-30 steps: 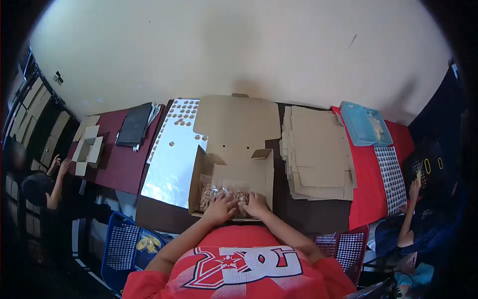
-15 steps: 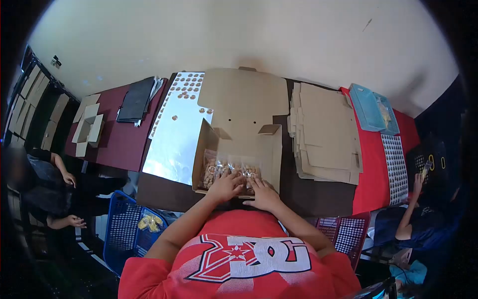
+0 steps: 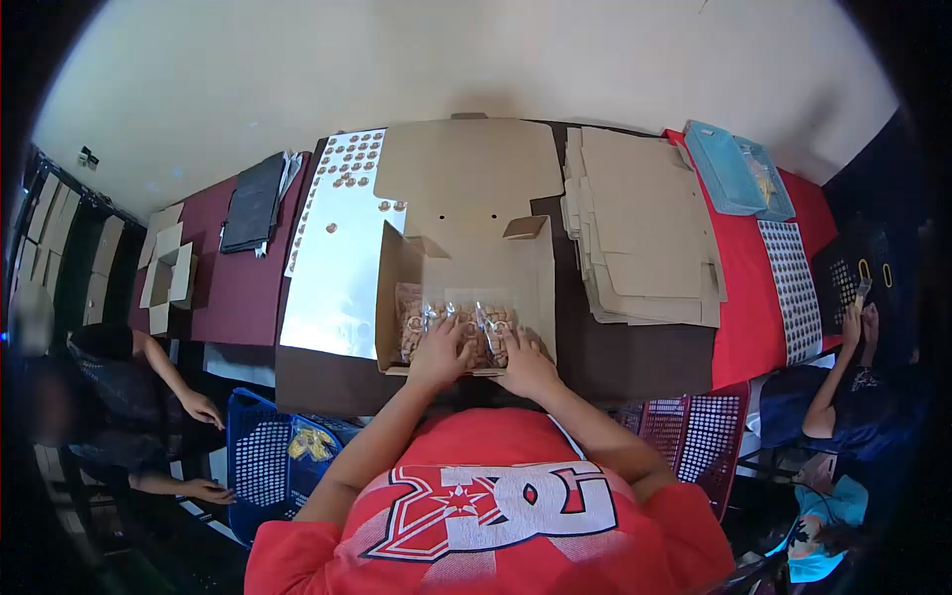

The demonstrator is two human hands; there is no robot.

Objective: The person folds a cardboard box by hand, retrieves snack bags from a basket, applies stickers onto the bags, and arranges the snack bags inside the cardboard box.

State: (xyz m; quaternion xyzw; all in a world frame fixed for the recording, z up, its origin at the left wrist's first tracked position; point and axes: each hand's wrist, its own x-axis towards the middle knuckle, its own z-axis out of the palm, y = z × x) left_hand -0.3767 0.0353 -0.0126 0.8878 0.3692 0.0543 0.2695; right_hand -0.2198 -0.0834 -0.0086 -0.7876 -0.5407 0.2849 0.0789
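An open cardboard box [image 3: 466, 258] lies before me, its lid folded back towards the wall. Clear bags of small brown pieces [image 3: 409, 319] stand side by side along the box's near side. My left hand [image 3: 441, 352] rests on the middle bags with its fingers spread. On the right bag and the box's near edge lies my right hand [image 3: 526, 365], fingers apart. Left of the box is a shiny white sheet [image 3: 332, 288] with round stickers, mostly along its top and left edge.
Flat cardboard pieces [image 3: 645, 228] are stacked at the right, beside blue baskets [image 3: 722, 178] and a sticker sheet [image 3: 790, 288] on red cloth. A blue crate [image 3: 260, 458] holds yellow packets. One person's hands [image 3: 206, 409] are at the left; another person sits at the right.
My right hand has shifted right across the bags. The person at the left has come closer to the blue crate. The camera's view has tilted downward.
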